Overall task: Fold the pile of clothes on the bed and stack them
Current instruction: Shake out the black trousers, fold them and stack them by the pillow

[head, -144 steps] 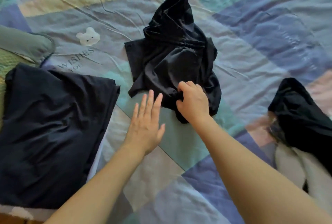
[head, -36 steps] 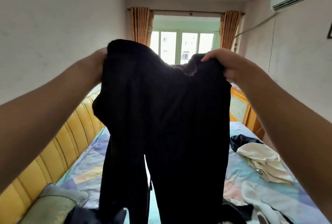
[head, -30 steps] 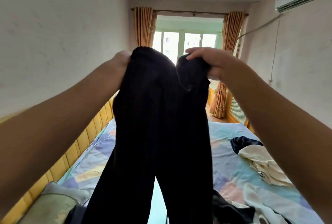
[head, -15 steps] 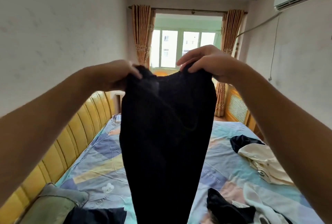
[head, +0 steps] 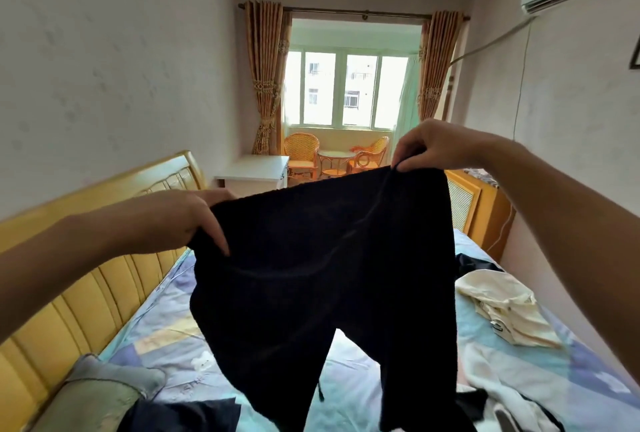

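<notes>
Now black pants (head: 322, 275) held up btwn left hand (head: 194, 220) & right hand (head: 433, 147).

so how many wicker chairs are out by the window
2. One wicker chair stands left of the small round table; the other wicker chair stands right of it. Black trousers may hide more.

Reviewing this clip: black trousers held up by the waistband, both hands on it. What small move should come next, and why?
Probably bring the left hand across to the right hand, so one leg lies over the other. The black trousers hang spread open in the air, each hand gripping one end of the waistband, legs apart and dangling above the bed. Halving them lengthwise seems the natural first fold before laying them down.
</notes>
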